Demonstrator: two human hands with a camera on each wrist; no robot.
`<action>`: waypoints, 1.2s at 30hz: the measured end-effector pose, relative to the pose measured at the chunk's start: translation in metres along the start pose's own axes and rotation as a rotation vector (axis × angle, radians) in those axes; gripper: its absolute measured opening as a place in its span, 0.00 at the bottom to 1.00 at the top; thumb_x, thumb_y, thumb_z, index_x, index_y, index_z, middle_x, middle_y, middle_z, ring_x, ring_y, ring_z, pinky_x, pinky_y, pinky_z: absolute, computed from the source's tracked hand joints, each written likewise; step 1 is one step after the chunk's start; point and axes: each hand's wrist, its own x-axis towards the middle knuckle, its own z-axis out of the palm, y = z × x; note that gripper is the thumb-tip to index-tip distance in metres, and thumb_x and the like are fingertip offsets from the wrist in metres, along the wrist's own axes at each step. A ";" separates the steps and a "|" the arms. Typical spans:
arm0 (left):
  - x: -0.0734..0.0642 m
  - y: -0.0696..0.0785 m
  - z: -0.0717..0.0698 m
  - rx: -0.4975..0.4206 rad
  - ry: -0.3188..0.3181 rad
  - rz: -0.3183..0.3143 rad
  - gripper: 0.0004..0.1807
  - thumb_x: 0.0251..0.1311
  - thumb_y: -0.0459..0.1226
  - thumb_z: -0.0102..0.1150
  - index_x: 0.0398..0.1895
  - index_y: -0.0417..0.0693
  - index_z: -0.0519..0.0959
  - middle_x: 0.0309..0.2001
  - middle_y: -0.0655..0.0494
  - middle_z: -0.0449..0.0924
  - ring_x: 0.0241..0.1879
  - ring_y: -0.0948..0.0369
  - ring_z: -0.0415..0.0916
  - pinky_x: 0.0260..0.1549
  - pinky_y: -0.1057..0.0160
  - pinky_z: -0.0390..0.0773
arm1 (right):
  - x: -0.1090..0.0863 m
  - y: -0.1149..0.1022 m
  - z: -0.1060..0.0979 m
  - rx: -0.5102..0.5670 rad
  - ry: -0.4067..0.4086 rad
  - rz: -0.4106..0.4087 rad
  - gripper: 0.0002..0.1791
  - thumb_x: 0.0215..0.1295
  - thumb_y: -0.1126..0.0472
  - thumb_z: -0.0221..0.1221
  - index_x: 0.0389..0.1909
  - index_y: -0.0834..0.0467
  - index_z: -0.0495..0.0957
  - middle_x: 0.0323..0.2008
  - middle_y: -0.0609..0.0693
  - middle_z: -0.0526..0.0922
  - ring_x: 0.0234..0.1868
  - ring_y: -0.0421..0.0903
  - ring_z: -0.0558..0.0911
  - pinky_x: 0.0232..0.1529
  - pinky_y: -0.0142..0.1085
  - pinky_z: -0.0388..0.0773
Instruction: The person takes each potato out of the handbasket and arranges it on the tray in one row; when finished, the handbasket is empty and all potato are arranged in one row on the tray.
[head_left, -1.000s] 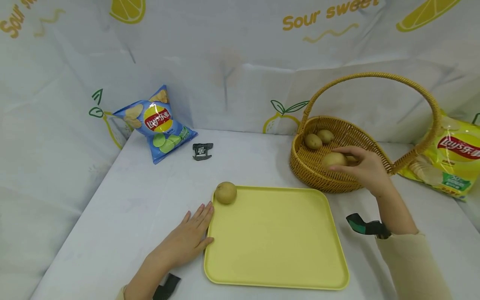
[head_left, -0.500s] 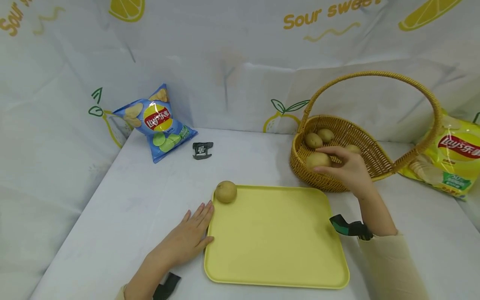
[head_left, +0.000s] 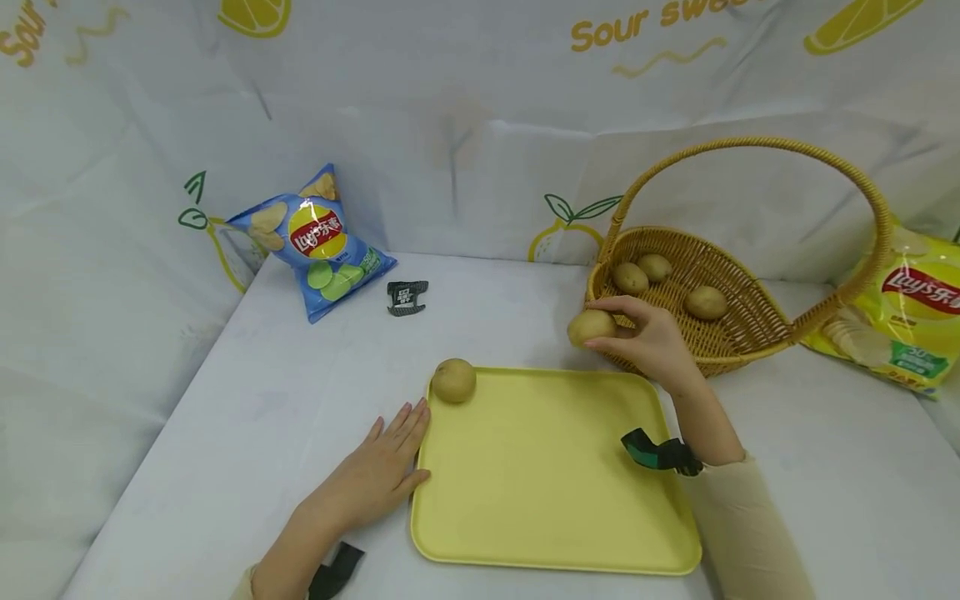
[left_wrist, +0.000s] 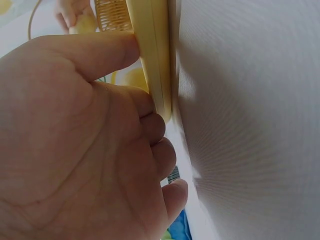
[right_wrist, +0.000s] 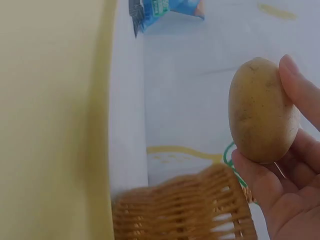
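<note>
My right hand [head_left: 651, 342] pinches a potato [head_left: 592, 328] between thumb and fingers, in front of the wicker basket's [head_left: 720, 360] left rim. In the right wrist view the potato [right_wrist: 262, 111] is upright in the fingers, above the basket's edge. Several other potatoes lie inside the basket, one potato [head_left: 706, 302] toward its right. My left hand [head_left: 372, 473] lies with straight fingers against the left edge of the yellow tray [head_left: 555, 475]; the left wrist view shows thumb and fingertips touching its rim. Another potato [head_left: 453, 381] rests in the tray's far left corner.
A blue chip bag [head_left: 318, 242] leans at the back left, with a small black packet [head_left: 407, 297] beside it. Behind the basket's right side is a yellow chip bag [head_left: 911, 308]. The basket's tall handle [head_left: 750, 143] arches above it. A printed white cloth hangs behind.
My right hand has carried the potato left, from inside the basket to its left rim, uncovering the potato at the basket's right. The left hand stays at the tray's edge.
</note>
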 end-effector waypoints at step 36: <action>0.002 -0.002 0.001 -0.006 0.005 0.015 0.38 0.69 0.49 0.46 0.73 0.36 0.47 0.74 0.46 0.42 0.72 0.51 0.38 0.67 0.43 0.45 | 0.020 0.015 0.074 -0.119 -0.317 -0.033 0.25 0.43 0.64 0.74 0.45 0.64 0.81 0.46 0.55 0.82 0.51 0.50 0.77 0.50 0.38 0.77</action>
